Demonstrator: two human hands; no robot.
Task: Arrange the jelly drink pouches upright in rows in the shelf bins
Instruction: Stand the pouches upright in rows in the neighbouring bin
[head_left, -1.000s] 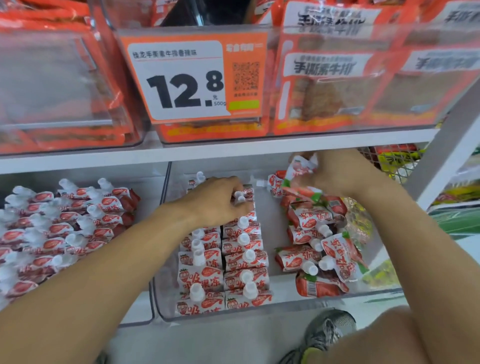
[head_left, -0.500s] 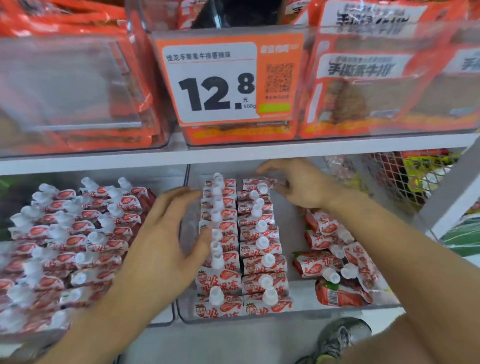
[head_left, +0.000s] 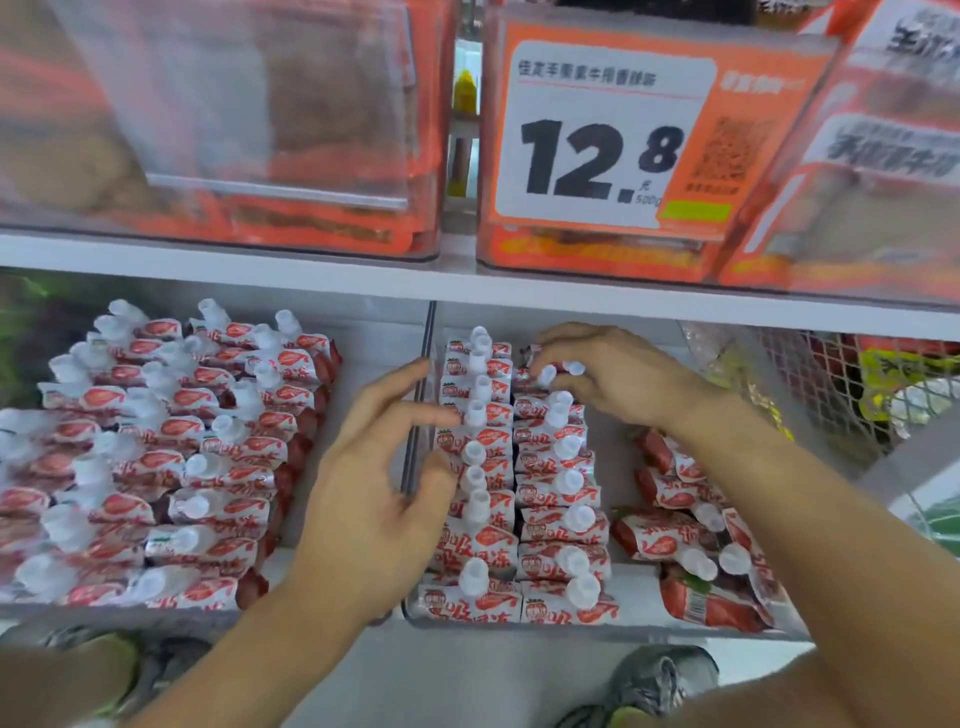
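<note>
Red-and-white jelly drink pouches with white caps stand in two upright rows (head_left: 519, 483) in the left half of a clear shelf bin (head_left: 639, 630). More pouches lie loose in a pile (head_left: 691, 540) in the bin's right half. My left hand (head_left: 379, 467) is spread beside the left row, with fingertips and thumb touching the pouches. At the back of the right row, my right hand (head_left: 613, 374) curls its fingers round the capped top of the rearmost pouch (head_left: 545, 375).
A neighbouring bin (head_left: 171, 457) on the left is packed with rows of the same pouches. The white shelf board (head_left: 363, 275) overhead carries clear bins of orange snack packs and a 12.8 price tag (head_left: 597, 140). A wire basket (head_left: 857, 384) stands right; a shoe (head_left: 660, 680) shows below.
My right hand set a pouch down at the back of the right row and stays curled on it. My left hand left the rows and now touches the left row's side.
</note>
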